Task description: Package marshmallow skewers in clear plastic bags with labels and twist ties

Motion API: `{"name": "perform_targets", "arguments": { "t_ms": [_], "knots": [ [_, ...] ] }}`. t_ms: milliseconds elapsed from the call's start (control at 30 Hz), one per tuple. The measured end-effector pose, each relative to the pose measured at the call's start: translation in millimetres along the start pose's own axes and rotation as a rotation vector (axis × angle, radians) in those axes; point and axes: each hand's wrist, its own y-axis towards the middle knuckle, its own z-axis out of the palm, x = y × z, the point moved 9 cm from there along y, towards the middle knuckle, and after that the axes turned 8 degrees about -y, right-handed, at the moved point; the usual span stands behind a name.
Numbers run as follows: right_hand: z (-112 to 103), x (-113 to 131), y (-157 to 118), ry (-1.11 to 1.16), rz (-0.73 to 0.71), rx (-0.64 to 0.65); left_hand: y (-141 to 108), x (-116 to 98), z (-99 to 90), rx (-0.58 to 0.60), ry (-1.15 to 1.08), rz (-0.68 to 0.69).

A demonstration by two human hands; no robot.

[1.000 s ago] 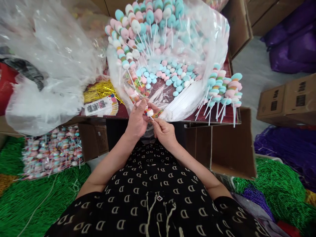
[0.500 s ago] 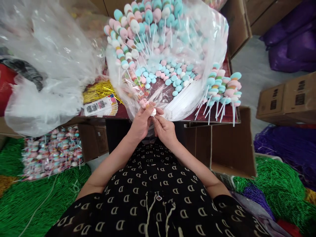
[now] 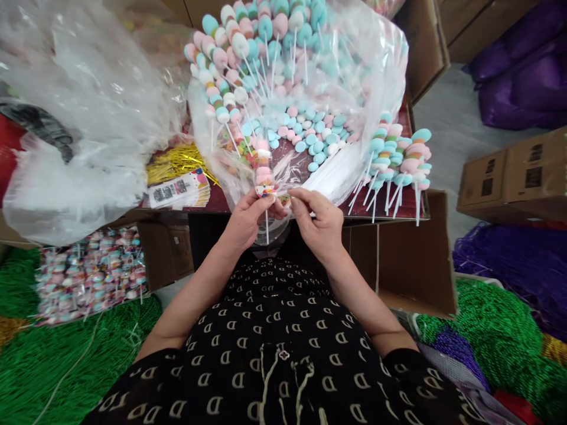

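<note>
In the head view my left hand (image 3: 249,219) is closed on a candy skewer (image 3: 264,168) in a clear wrapper. The skewer stands upright, with pink, white and orange pieces above a colourful label and a white stick pointing down. My right hand (image 3: 319,223) is just right of it, thumb and fingertips pressed together near the wrapper; anything between them is too small to name. Beyond the hands, loose candies (image 3: 315,139) lie on an open plastic bag (image 3: 383,71), beside white sticks (image 3: 325,180) and a stack of finished skewers (image 3: 261,35).
More skewers (image 3: 401,156) lie at the table's right edge. Gold ties (image 3: 177,162) and printed cards (image 3: 179,190) are to the left. An open carton (image 3: 411,260) stands below right, and wrapped skewers (image 3: 93,271) lie below left.
The skewer has come upright in its wrapper, with the label and stick now showing. My right hand has moved right, away from my left hand.
</note>
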Motion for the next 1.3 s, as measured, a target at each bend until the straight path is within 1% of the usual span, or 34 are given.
{"name": "perform_targets", "arguments": {
  "t_ms": [67, 133, 267, 400, 533, 633, 700, 833, 967, 1067, 1167, 1300],
  "knots": [
    [-0.3, 4.1, 6.7, -0.039, -0.087, -0.017, -3.4, 5.3, 6.2, 0.077, -0.002, -0.067],
    [6.5, 3.6, 10.7, -0.067, -0.135, 0.016, -6.7, 8.5, 11.6, 0.138, -0.015, -0.110],
    [17.3, -2.3, 10.9, -0.087, -0.153, 0.074, -9.7, 13.8, 15.6, 0.201, 0.009, -0.185],
    [20.2, -4.3, 9.2, -0.080, -0.134, 0.135, -10.3, 17.7, 15.8, 0.259, 0.074, -0.215],
    [20.0, -4.0, 10.2, -0.109, -0.106, 0.159, -9.5, 20.3, 9.8, 0.205, 0.069, -0.218],
    [21.2, -3.9, 10.9, -0.103, -0.096, 0.151, -9.2, 17.2, 7.0, 0.143, 0.068, -0.178],
    [21.3, -2.9, 11.0, -0.117, -0.103, 0.127, -9.3, 13.7, 6.9, 0.121, 0.084, -0.146],
    [18.9, 1.4, 10.9, -0.132, -0.119, 0.074, -10.1, 11.1, 10.0, 0.145, 0.127, -0.132],
    [19.0, -1.5, 10.5, -0.126, -0.043, 0.101, -9.4, 12.4, 10.0, 0.165, 0.158, -0.116],
    [18.9, -2.8, 9.6, -0.109, -0.017, 0.113, -8.8, 14.2, 7.8, 0.152, 0.179, -0.105],
    [19.9, -3.8, 9.5, -0.121, -0.028, 0.108, -7.9, 11.8, 2.7, 0.091, 0.198, -0.064],
    [21.5, -2.3, 11.4, -0.174, -0.094, 0.069, -4.8, 8.4, -3.4, 0.039, 0.224, 0.004]
  ]
}}
